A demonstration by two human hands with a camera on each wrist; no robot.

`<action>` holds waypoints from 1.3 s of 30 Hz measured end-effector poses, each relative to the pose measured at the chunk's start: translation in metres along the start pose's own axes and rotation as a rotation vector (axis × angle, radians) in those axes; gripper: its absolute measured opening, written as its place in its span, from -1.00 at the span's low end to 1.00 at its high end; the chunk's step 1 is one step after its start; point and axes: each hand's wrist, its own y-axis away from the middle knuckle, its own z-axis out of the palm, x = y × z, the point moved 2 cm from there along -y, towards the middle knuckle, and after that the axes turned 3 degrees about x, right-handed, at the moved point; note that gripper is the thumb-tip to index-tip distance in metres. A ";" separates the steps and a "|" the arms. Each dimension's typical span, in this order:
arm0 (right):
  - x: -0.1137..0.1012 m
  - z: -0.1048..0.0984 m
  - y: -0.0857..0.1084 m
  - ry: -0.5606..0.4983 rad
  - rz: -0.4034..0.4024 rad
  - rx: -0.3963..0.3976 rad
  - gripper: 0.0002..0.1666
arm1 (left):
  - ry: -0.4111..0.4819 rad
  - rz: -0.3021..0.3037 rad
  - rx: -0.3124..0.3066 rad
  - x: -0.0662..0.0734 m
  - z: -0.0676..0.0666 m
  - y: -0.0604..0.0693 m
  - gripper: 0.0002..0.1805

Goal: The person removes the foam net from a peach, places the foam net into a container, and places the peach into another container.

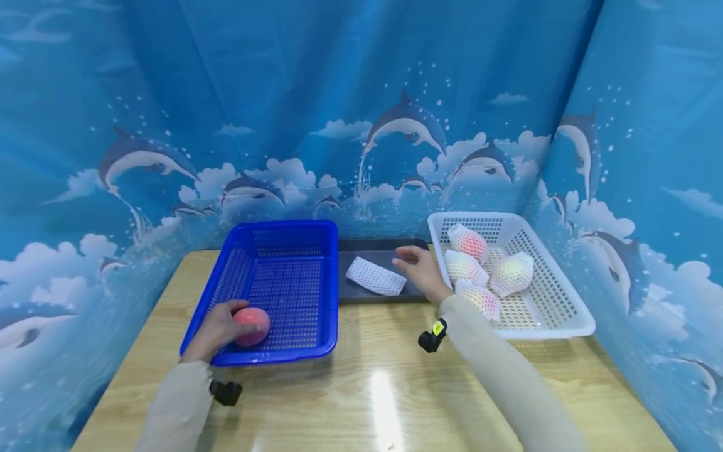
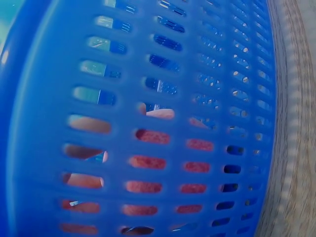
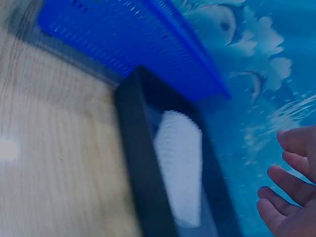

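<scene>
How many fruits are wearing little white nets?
4, all in the white basket: one at the back left, one just in front of it, one nearest the front, and one on the right. The pink fruit in the left hand wears none.

Wood-grain table [image 1: 316,402]; standing on it: blue basket [image 1: 288,282], dark tray [image 1: 373,250], white basket [image 1: 556,295].

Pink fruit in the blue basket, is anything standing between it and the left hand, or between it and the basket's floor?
Nothing visible does. The left hand grips the pink fruit directly, inside the blue basket. I see nothing between fruit and floor either, though whether they touch can't be told.
</scene>
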 end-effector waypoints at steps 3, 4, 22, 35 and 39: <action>-0.007 -0.020 0.007 0.003 -0.020 -0.005 -0.51 | 0.026 -0.006 -0.005 -0.001 0.000 -0.001 -0.18; -0.007 -0.027 0.010 0.009 -0.019 -0.001 -0.50 | 0.036 -0.004 -0.006 -0.001 0.000 -0.001 -0.17; 0.056 -0.117 0.057 0.152 0.044 0.081 -0.43 | 0.115 0.151 0.066 0.008 -0.007 0.003 0.04; 0.075 -0.128 0.061 0.163 0.146 -0.079 -0.24 | 0.176 0.178 0.088 0.037 -0.006 0.018 0.08; 0.076 -0.129 0.060 0.164 0.156 -0.148 -0.16 | 0.221 0.213 0.085 0.048 0.001 0.022 0.01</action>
